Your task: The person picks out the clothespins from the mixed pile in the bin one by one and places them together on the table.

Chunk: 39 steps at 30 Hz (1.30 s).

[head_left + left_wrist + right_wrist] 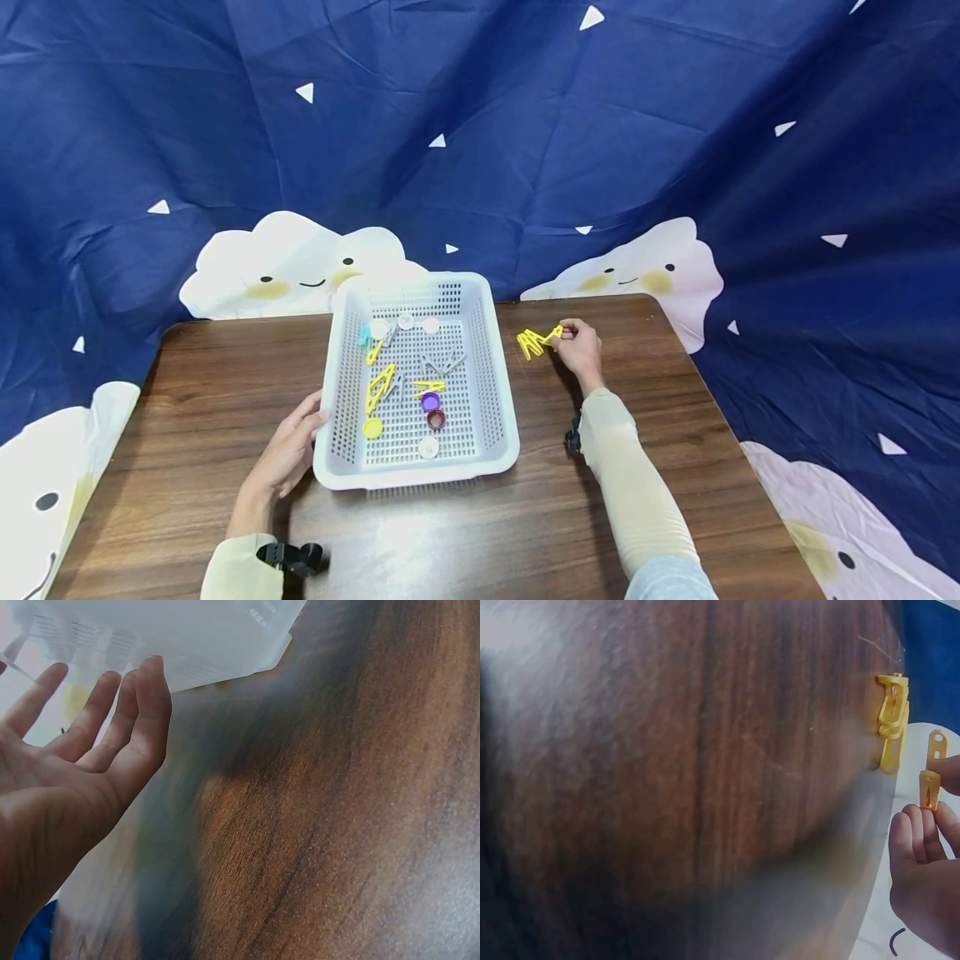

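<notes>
A white perforated plastic basket [420, 477] stands on the table, holding yellow clothespins [380, 387], grey clothespins [444, 365] and several round caps, among them a yellow cap [372, 428], a purple cap [430, 402] and a dark red cap [436, 418]. My left hand [288, 450] is at the basket's left side, fingertips against its wall. In the left wrist view that hand's fingers [154, 697] are loosely bent beneath the basket's edge. My right hand [583, 350] pinches a yellow clothespin [929, 789] between thumb and fingers. Beside it lie more yellow clothespins [529, 344] on the table.
The brown wooden table [420, 550] ends just behind the basket. A dark blue cloth [480, 125] with white clouds hangs behind and along the sides. A small teal piece [364, 335] and white caps [431, 326] lie toward the basket's far end.
</notes>
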Tool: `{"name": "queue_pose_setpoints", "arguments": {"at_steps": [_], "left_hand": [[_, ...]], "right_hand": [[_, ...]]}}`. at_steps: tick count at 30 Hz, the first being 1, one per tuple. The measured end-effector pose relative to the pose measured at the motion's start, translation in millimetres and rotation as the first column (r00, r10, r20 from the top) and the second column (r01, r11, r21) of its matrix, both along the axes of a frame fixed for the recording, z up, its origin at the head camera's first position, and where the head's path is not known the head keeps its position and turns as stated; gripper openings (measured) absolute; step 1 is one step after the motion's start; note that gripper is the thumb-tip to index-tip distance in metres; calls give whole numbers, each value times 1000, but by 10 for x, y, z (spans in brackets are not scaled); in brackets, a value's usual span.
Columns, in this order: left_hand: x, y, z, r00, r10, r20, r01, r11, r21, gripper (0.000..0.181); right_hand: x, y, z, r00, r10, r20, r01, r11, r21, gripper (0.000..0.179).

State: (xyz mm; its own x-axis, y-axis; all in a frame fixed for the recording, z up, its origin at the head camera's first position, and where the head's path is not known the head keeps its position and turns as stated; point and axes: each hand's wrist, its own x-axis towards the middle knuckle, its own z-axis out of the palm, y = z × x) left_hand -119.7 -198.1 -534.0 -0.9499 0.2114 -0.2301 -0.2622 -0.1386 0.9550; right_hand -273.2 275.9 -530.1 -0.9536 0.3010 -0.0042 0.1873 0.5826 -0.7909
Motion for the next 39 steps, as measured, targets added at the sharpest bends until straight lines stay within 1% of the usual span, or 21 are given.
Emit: {"name": "queue_pose_setpoints", "arguments": {"at_steps": [7, 15, 20, 30, 39], "left_hand": [[-2, 10, 11, 1000, 2, -1, -2, 1000, -3, 55], [-2, 18, 25, 1000, 0, -10, 0, 1000, 1, 55], [-10, 23, 27, 1000, 3, 2, -3, 1000, 8, 55], [-2, 26, 42, 1000, 4, -2, -4, 1000, -8, 55], [-5, 13, 29, 1000, 10, 13, -9, 1000, -13, 56]], "right_hand": [[5, 64, -70, 1000, 4, 25, -4, 1000, 12, 38], [34, 90, -105, 996, -6, 85, 6, 1000, -4, 39], [44, 104, -129, 996, -24, 87, 25, 1000, -13, 38], [29, 103, -134, 997, -14, 69, 13, 1000, 19, 38], [45, 99, -114, 997, -8, 76, 10, 1000, -15, 38]]}}
